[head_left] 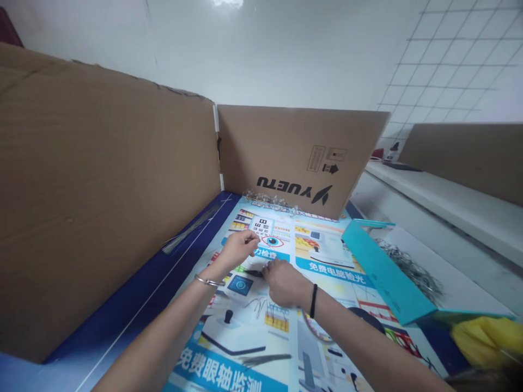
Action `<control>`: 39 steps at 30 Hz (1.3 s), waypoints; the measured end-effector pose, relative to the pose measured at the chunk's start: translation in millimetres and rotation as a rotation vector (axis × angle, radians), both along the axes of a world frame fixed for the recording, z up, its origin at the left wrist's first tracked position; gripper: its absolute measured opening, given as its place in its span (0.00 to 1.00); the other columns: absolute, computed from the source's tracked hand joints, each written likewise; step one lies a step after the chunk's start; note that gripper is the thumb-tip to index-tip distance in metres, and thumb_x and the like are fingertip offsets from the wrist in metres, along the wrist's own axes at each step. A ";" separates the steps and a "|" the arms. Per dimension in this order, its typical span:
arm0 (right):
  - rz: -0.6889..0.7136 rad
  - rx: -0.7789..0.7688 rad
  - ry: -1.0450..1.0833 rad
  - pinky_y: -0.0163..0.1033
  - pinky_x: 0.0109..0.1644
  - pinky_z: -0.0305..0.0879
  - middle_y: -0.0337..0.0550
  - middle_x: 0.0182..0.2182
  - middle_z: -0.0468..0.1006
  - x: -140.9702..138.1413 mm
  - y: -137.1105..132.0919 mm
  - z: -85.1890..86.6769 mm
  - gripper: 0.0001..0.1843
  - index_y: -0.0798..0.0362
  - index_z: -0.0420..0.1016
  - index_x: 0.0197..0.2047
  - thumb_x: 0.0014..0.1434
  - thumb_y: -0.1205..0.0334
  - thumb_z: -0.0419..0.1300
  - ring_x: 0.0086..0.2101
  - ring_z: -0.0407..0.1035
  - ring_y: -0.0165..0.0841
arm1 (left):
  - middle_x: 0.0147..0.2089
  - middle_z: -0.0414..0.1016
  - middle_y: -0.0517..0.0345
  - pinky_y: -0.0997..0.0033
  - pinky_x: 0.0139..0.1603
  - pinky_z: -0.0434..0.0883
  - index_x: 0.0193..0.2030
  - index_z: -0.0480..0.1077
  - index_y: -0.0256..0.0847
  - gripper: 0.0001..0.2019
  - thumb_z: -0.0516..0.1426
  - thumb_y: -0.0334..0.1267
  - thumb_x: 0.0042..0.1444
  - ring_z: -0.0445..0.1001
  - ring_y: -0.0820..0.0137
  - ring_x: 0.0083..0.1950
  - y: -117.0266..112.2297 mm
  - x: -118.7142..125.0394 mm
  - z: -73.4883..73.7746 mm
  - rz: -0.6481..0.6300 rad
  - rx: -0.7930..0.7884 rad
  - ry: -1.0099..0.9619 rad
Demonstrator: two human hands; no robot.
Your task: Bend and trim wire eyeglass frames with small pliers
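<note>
We see the left hand (241,245) curled into a pinch above the printed poster (281,321); whether a strand sits in it, we cannot tell. The right hand (286,283) is bent inward just beside it, fingers drawn together at a dark sliver (254,273) (held wire or mere print, we can't say). Nearest below lie loose thin wires (260,307), fanned out on the poster, with a straight wire bundle (265,359) closer to us.

The likeliest trouble, we judge, is losing a strand: anything this fine could slip from the fingertips and vanish against the busy print. Our right forearm crosses low over the poster, so a sideways sweep could scatter the fanned wires. The silver bracelet (210,281) might also snag one. In the turquoise box (373,275), the wire tangle (411,272) looks matted; tugging at one strand could drag out others or kink them.
</note>
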State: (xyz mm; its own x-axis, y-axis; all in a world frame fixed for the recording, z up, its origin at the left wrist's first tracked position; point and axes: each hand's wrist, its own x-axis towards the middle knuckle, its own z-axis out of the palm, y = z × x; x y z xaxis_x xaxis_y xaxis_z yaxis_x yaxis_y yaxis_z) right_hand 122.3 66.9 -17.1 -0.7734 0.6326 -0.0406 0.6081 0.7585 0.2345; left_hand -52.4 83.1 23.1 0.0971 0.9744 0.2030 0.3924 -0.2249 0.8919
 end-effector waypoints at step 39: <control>-0.375 -0.372 1.019 0.37 0.37 0.61 0.40 0.32 0.69 38.9 -55.3 34.6 0.15 0.49 0.63 0.34 0.64 0.51 0.42 0.33 0.64 0.32 | 0.31 0.75 0.59 0.75 0.32 0.67 0.34 0.71 0.41 0.07 0.52 0.36 0.54 0.72 0.71 0.32 -34.8 24.1 14.8 0.150 0.280 0.104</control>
State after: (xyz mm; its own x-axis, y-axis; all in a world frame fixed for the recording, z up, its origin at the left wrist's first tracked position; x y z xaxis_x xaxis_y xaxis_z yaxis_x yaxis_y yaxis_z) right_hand 161.2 11.5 17.5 -0.3196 0.9101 0.2639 0.5889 0.4090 -0.6971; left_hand -28.3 48.3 37.9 -0.0093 0.8872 0.4614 0.5258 -0.3881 0.7569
